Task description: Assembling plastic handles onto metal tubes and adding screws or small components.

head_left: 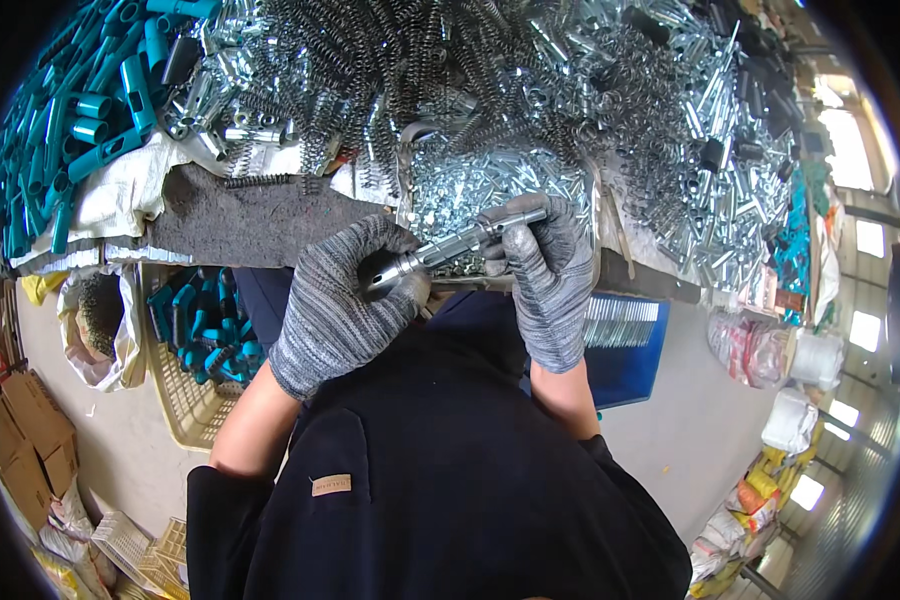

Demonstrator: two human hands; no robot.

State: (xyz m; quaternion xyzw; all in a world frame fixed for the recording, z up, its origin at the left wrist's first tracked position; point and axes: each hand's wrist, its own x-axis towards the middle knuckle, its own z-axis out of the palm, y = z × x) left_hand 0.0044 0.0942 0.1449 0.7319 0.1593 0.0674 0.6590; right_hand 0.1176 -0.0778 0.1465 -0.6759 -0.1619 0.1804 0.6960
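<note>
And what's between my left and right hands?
In the head view, a silvery rod-shaped part spans from the left hand to the right hand, held by both.

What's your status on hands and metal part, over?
Left hand, right hand: both gripping silver metal part. Part's middle exposed between them. Springs heaped beyond, not blocking.

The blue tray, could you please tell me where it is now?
In the head view, the blue tray shows right of centre, below the workbench edge and right of the gloved right hand.

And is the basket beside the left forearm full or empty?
Partly full: teal pieces lie heaped in the cream basket, bare mesh showing.
</note>
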